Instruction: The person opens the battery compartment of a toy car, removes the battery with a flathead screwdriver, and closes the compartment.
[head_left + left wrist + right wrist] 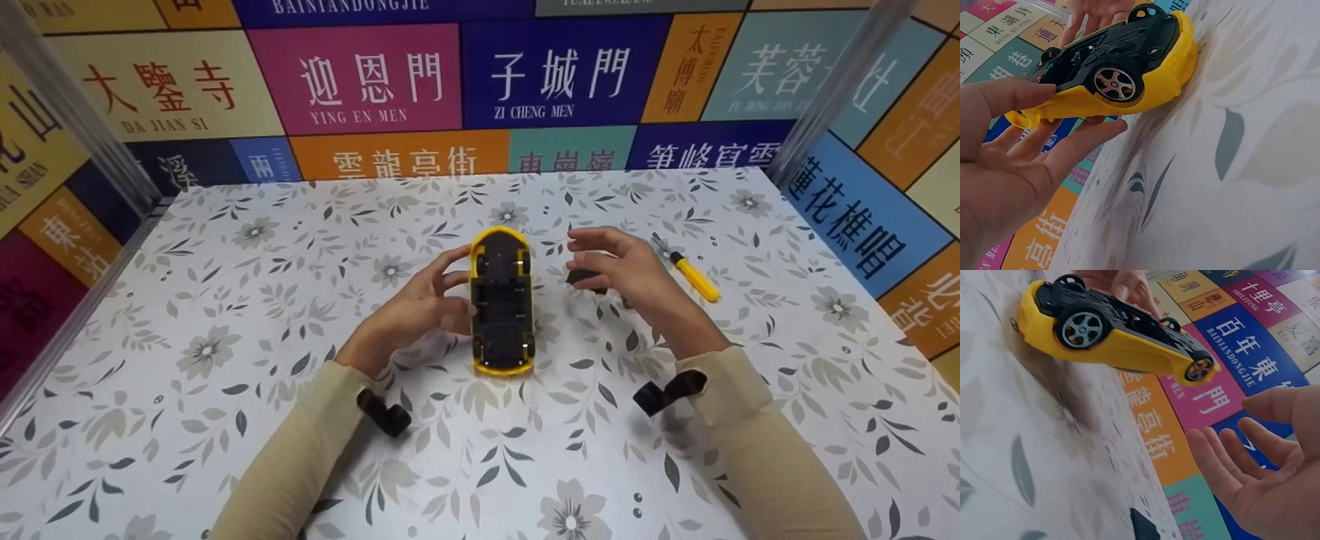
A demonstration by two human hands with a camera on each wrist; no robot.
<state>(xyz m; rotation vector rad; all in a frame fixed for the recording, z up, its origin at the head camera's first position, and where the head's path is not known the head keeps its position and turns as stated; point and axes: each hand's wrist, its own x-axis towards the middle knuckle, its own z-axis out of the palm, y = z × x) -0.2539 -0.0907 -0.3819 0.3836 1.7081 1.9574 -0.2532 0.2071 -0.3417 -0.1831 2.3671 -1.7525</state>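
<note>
A yellow toy car is turned wheels-up, its black underside facing the head camera. My left hand grips it along its left side, thumb and fingers on the yellow body. In the left wrist view the car is tilted, one end near the tabletop. My right hand hovers to the right of the car, fingers spread and loosely bent, holding nothing. Below that hand lies a small black piece, partly covered by the fingers in the head view; the right wrist view shows only part of the piece.
A screwdriver with a yellow handle lies on the table to the right of my right hand. White floral cloth covers the table. Panels with printed characters stand behind and at both sides.
</note>
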